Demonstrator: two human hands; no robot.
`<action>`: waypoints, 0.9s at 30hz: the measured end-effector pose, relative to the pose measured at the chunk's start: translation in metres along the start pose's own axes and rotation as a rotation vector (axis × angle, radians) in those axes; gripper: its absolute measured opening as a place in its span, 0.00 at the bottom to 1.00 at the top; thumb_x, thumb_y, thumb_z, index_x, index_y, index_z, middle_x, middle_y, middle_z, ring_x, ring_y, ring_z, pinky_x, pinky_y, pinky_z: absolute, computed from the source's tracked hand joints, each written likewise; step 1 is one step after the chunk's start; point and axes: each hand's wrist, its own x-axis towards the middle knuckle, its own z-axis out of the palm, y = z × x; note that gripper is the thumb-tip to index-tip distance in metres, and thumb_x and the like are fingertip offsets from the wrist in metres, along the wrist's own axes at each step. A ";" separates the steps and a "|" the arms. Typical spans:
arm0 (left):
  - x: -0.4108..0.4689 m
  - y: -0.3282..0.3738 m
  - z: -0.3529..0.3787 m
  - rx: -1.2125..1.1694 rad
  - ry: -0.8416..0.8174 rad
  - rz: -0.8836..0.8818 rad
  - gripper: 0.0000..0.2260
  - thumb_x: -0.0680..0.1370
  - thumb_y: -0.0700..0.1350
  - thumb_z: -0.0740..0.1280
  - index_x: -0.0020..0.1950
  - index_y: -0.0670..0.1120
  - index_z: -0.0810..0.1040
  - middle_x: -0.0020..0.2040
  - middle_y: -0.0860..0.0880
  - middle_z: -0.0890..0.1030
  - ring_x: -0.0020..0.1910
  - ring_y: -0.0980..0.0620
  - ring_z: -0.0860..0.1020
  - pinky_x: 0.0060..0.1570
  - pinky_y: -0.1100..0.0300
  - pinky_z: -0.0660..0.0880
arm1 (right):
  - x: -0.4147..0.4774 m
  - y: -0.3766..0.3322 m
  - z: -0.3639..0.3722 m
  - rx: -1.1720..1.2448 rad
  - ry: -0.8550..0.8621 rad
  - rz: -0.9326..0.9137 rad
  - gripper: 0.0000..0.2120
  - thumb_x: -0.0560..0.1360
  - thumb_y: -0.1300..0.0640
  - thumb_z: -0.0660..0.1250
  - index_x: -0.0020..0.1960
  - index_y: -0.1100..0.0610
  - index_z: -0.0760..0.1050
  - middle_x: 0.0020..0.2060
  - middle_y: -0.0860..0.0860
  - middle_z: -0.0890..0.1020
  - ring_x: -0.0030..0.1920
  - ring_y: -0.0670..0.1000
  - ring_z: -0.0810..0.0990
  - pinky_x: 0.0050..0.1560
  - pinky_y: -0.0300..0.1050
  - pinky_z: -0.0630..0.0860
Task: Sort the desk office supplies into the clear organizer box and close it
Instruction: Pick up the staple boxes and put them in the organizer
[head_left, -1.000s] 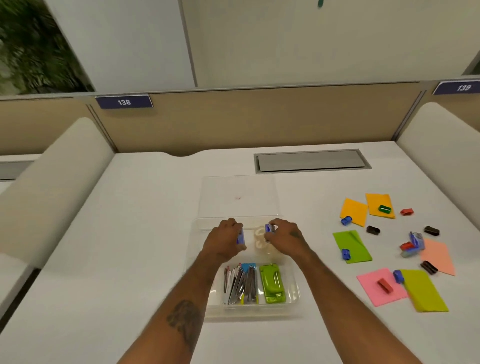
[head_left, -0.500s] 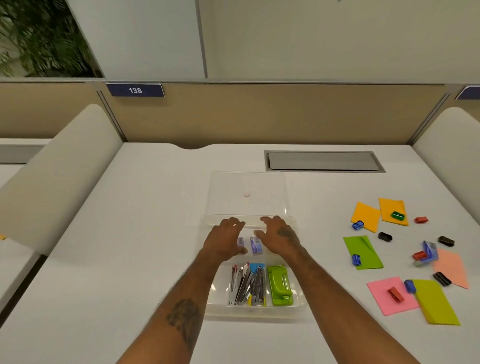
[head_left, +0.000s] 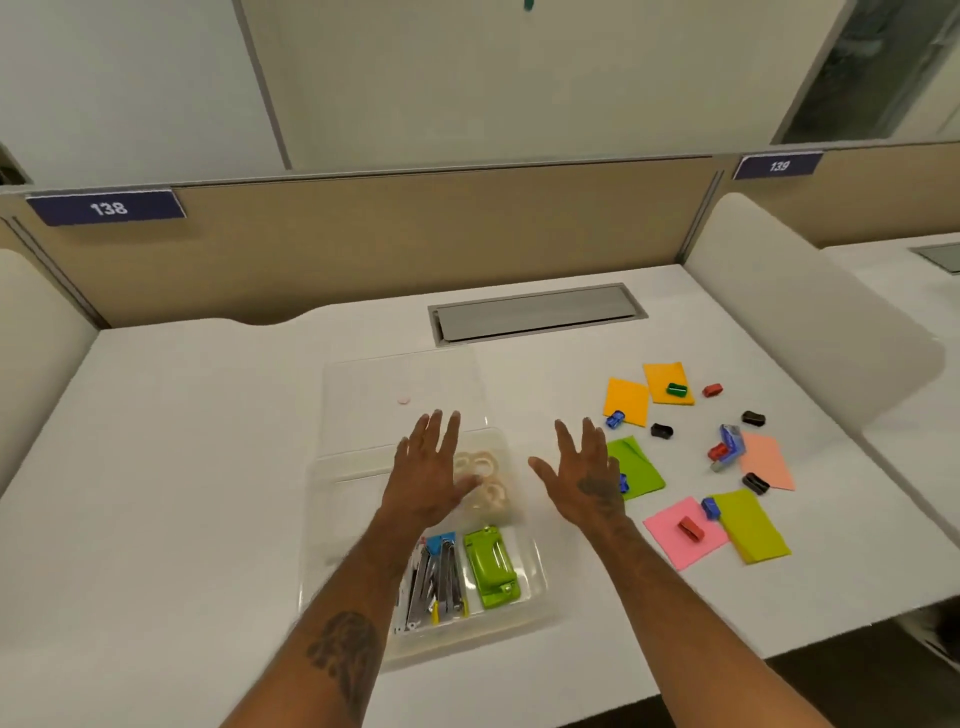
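Compartments divide the clear organizer box (head_left: 343, 519), which sits on the white desk (head_left: 182, 467) with its long axis running away from the person. Its near section holds metal clips (head_left: 436, 582) and a green stapler (head_left: 491, 569); pale tape rings (head_left: 483, 478) lie farther in. Both hands are spread flat, apart, gripping nothing: left hand (head_left: 428, 478) over the box, right hand (head_left: 584, 478) just beside it. The lid (head_left: 400, 379) lies open beyond.

"138", "139" on partition plates (head_left: 106, 208)
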 end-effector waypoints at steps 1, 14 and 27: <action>0.006 0.012 0.002 -0.004 -0.002 0.025 0.41 0.77 0.67 0.56 0.79 0.51 0.39 0.80 0.46 0.43 0.79 0.47 0.42 0.76 0.45 0.49 | -0.002 0.014 -0.002 0.006 0.027 0.050 0.35 0.76 0.33 0.52 0.78 0.48 0.51 0.77 0.58 0.52 0.77 0.59 0.51 0.71 0.60 0.60; 0.103 0.178 0.059 -0.016 -0.115 0.254 0.39 0.78 0.65 0.58 0.80 0.51 0.42 0.81 0.47 0.44 0.79 0.47 0.43 0.76 0.48 0.50 | 0.034 0.198 -0.039 0.004 0.078 0.305 0.31 0.79 0.39 0.54 0.77 0.51 0.53 0.77 0.60 0.53 0.77 0.59 0.52 0.70 0.60 0.61; 0.161 0.330 0.111 -0.037 -0.275 0.358 0.25 0.78 0.56 0.65 0.72 0.49 0.66 0.67 0.46 0.69 0.64 0.45 0.71 0.55 0.49 0.75 | 0.107 0.316 -0.049 0.067 -0.072 0.290 0.20 0.81 0.51 0.57 0.71 0.54 0.64 0.63 0.57 0.72 0.61 0.55 0.73 0.56 0.45 0.73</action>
